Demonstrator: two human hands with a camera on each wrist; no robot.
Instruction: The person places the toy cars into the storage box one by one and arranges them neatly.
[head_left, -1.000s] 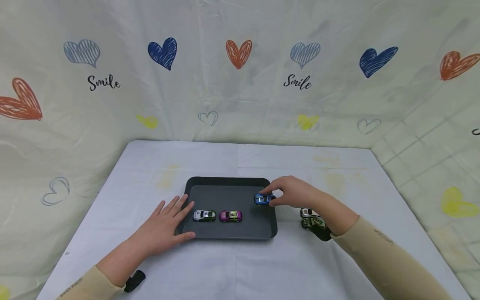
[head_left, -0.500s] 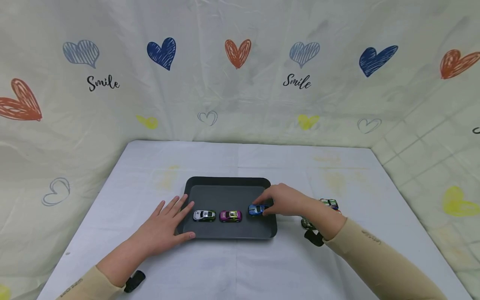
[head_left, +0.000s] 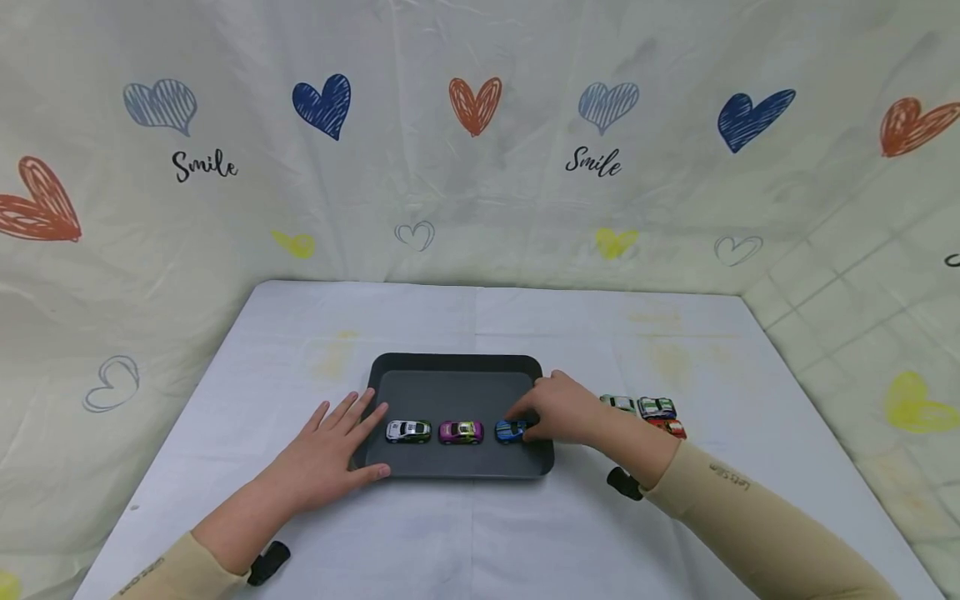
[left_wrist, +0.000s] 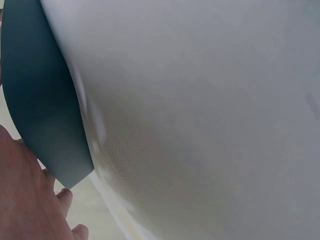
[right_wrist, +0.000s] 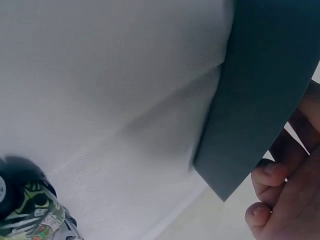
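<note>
A dark grey tray [head_left: 450, 467] lies on the white-covered table. In it a white-and-green toy car [head_left: 408, 431] and a magenta-and-yellow toy car [head_left: 461, 432] stand in a row, with a blue toy car [head_left: 509, 431] at the row's right end. My right hand [head_left: 566, 408] reaches over the tray's right rim and pinches the blue car between thumb and fingers, covering its right end. My left hand [head_left: 322, 450] lies with spread, straight fingers on the tray's left rim. In the right wrist view the tray's outer wall [right_wrist: 255, 100] hides the cars inside.
Right of the tray, partly behind my right forearm, are a white-and-green toy car [head_left: 657, 407], a pale toy car [head_left: 618, 403] and a red toy car [head_left: 667, 427]. A patterned toy car [right_wrist: 37, 215] shows at the right wrist view's lower left. A heart-printed curtain [head_left: 480, 183] hangs behind the table.
My right hand has brought the blue car down and slightly left, into line with the other two cars in the tray. My left hand has stayed in place.
</note>
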